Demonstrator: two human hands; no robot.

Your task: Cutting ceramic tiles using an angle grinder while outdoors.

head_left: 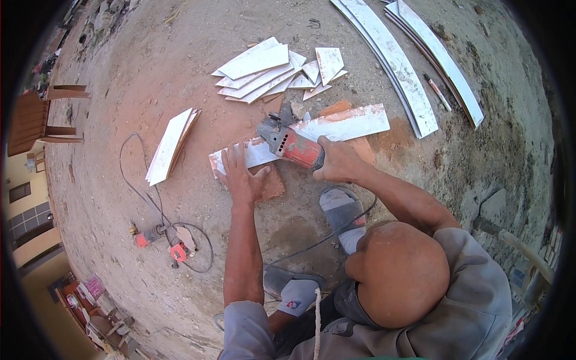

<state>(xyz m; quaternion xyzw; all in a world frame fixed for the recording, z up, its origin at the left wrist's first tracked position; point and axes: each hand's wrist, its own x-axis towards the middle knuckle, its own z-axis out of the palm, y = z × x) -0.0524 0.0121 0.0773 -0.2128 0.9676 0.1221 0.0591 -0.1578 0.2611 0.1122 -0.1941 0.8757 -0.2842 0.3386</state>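
Note:
My left hand (243, 177) presses with curled fingers on the near end of a white tile strip (258, 152), which lies over a reddish brick (270, 186). My right hand (339, 161) grips the rear of a red and grey angle grinder (298, 148). The grinder's dusty head is over the strip, hiding part of it; I cannot tell whether the disc touches it. The strip's longer part (354, 123), dusted reddish, extends right across other orange-brown pieces. My sandalled feet (339, 207) are just below the work.
A pile of cut white tiles (258, 63) lies ahead, a smaller stack (168, 147) at left, long strips (402, 78) and a marker (437, 91) at right. A second red power tool (150, 236) lies among cables at lower left. Wooden chairs (30, 123) stand at far left.

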